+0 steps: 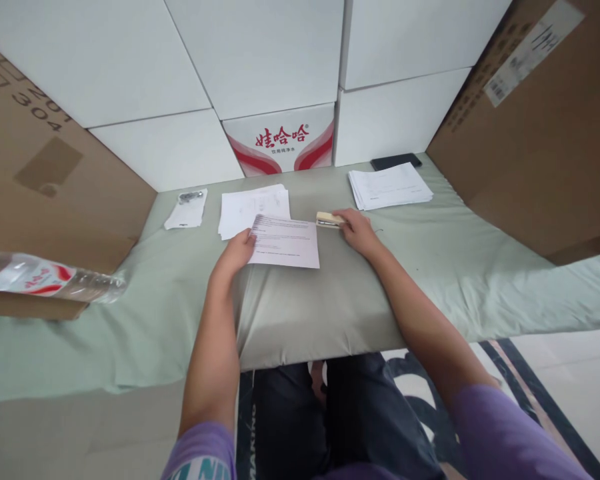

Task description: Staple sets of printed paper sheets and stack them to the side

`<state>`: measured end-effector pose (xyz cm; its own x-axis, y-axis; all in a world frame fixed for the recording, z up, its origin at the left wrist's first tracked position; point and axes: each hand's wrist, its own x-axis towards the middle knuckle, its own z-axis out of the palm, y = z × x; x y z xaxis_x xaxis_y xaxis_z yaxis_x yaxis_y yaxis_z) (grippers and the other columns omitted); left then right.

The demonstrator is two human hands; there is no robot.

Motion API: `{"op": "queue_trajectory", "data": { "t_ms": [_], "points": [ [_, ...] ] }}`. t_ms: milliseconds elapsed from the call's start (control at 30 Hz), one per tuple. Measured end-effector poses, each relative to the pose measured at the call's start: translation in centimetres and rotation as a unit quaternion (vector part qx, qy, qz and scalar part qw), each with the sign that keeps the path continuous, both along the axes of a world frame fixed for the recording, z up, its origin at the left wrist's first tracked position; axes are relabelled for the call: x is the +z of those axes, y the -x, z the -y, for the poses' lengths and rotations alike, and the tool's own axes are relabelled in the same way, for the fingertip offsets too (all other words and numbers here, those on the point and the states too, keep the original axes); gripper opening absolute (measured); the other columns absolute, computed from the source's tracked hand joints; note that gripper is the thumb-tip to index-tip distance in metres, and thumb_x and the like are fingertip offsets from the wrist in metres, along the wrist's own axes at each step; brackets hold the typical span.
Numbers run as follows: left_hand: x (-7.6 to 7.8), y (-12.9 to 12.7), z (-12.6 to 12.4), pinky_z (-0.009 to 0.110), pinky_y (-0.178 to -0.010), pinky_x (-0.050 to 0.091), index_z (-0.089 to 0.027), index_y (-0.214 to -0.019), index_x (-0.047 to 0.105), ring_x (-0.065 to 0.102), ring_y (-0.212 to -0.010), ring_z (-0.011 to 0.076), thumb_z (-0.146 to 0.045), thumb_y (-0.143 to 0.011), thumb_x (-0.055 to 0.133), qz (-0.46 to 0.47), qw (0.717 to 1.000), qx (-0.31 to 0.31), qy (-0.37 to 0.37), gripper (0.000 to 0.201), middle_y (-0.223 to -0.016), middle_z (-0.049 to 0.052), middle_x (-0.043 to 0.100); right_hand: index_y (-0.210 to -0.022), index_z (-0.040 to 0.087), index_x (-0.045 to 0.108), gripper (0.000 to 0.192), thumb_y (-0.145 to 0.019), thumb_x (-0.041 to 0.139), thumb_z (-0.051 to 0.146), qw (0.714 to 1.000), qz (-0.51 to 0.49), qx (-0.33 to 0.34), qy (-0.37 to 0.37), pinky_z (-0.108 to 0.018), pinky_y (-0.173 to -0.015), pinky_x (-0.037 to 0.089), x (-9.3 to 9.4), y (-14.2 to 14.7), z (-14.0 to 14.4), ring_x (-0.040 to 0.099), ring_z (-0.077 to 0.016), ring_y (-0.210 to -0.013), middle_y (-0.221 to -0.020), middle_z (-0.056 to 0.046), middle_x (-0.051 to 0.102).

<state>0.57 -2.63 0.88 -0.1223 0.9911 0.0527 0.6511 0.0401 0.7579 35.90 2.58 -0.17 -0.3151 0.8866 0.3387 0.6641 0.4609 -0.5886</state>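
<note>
Left hand (240,251) holds printed paper (287,244), right hand (356,229) one stapler (327,219), two piles (237,208) (391,187) beyond.

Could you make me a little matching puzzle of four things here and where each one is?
1. cream-coloured stapler
2. white printed paper sheet
3. flat black rectangular object
4. clear plastic bottle with red-and-white label

A. at the picture's left edge
B. in the left hand
C. just beyond the right-hand white paper stack
D. in the right hand

Pairs: 1-D, 2-B, 3-C, 4-A
</note>
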Motion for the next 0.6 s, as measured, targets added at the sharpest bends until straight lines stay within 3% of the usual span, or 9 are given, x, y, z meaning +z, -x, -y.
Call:
{"op": "queue_trajectory", "data": {
  "t_ms": [200, 600],
  "points": [
    [0.6, 0.12, 0.34, 0.048, -0.108, 0.048, -0.014, -0.114, 0.072, 0.068, -0.116, 0.0332, -0.037, -0.089, 0.049, 0.04, 0.999, 0.011, 0.004, 0.04, -0.116, 0.015, 0.076, -0.127, 0.021, 0.068, 0.047, -0.089, 0.042, 0.016, 1.0, -0.025, -0.003, -0.012, -0.053, -0.108, 0.037, -0.39, -0.07, -0.35, 0.058, -0.032, -0.124, -0.131, -0.014, 0.068],
    [0.28, -0.64, 0.04, 0.048, -0.108, 0.048, -0.015, -0.105, 0.075, 0.069, -0.112, 0.0341, -0.036, -0.084, 0.058, 0.058, 0.998, 0.024, 0.013, 0.034, -0.112, 0.014, 0.078, -0.123, 0.021, 0.069, 0.044, -0.088, 0.042, 0.016, 0.999, -0.042, 0.001, -0.008, -0.053, -0.11, 0.036, -0.46, -0.07, -0.42, 0.059, -0.0311, -0.125, -0.13, -0.013, 0.069]
  ]
}}
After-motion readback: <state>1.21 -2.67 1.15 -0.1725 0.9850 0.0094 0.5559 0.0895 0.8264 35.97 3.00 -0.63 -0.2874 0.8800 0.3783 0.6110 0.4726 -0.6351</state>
